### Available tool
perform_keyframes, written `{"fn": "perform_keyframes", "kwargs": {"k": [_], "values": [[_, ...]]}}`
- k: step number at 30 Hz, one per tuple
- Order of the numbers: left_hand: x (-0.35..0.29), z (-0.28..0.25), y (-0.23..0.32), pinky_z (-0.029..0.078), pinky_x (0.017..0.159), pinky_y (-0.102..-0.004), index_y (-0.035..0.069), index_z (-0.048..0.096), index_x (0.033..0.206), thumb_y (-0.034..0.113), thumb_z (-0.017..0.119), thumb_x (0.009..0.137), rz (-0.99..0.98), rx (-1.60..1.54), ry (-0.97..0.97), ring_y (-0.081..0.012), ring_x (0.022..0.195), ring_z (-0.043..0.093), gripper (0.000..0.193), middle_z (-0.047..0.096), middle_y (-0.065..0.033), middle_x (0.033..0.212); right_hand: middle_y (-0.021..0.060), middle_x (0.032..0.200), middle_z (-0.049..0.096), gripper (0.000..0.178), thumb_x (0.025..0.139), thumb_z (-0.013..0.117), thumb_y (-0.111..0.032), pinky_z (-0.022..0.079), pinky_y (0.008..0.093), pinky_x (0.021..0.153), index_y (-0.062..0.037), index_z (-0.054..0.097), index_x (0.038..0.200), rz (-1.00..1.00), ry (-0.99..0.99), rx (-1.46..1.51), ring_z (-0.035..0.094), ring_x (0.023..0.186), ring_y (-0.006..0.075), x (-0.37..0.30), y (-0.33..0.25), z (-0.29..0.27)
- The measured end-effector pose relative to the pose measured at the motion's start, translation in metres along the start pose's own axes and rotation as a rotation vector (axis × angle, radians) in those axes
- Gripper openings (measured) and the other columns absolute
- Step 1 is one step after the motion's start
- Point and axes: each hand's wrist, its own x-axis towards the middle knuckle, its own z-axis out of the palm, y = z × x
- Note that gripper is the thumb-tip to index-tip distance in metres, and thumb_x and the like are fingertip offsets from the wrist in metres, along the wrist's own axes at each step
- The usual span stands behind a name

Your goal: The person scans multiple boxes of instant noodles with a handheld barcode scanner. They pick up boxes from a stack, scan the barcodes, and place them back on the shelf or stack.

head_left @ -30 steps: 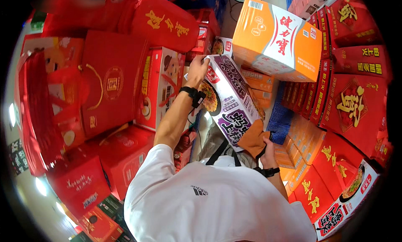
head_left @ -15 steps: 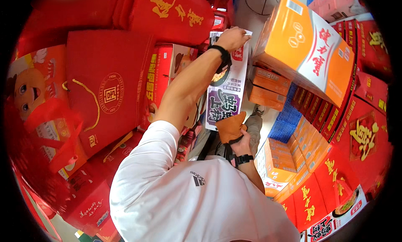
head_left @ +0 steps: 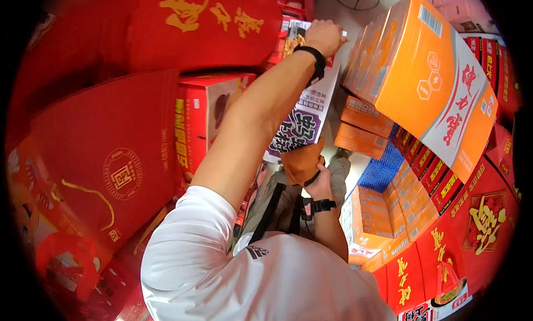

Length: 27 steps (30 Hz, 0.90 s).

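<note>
Over there the left hand has its fingers curled round the far end of a white-and-purple box, which slants between a red carton and stacked orange packs. The right hand's fingers pinch a brown cloth at the near end.

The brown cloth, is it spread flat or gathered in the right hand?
Gathered, not spread flat: the right hand grips the brown cloth in a small, pointed shape. Neatly folded, cannot tell.
</note>
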Motion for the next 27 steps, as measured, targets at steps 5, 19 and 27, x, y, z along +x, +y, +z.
{"fn": "perform_keyframes", "kwargs": {"k": [5, 19, 27], "values": [[0.022, -0.008, 0.014, 0.041, 0.103, -0.0434, 0.013, 0.077, 0.114, 0.047, 0.062, 0.097, 0.022, 0.022, -0.037, -0.03, 0.116, 0.063, 0.041, 0.071, -0.012, 0.116, 0.0129, 0.153, 0.051, 0.047, 0.105, 0.039, -0.025, 0.038, 0.0573, 0.118, -0.0122, 0.047, 0.149, -0.004, -0.054, 0.061, 0.049, 0.14, 0.037, 0.001, 0.001, 0.035], [-0.147, -0.013, 0.065, 0.013, 0.122, -0.0652, 0.015, 0.027, 0.162, 0.038, 0.083, 0.078, -0.087, -0.015, 0.088, -0.0494, 0.154, 0.013, 0.104, 0.015, -0.0216, 0.169, 0.0143, 0.147, 0.057, 0.044, 0.107, 0.04, -0.026, 0.041, 0.0523, 0.116, -0.0042, 0.051, 0.144, 0.078, -0.172, 0.043, 0.054, 0.135, 0.0343, 0.017, -0.025, 0.031], [-0.304, -0.012, 0.075, 0.015, 0.122, -0.0612, 0.01, 0.028, 0.161, 0.03, 0.08, 0.08, -0.33, -0.121, -0.018, -0.0479, 0.153, 0.015, 0.098, 0.016, -0.0221, 0.168, 0.0101, 0.136, 0.064, 0.041, 0.106, 0.056, -0.028, 0.048, 0.0457, 0.108, -0.0065, 0.055, 0.14, -0.167, 0.0, -0.107, 0.061, 0.125, 0.0289, -0.017, -0.039, -0.012]]}}
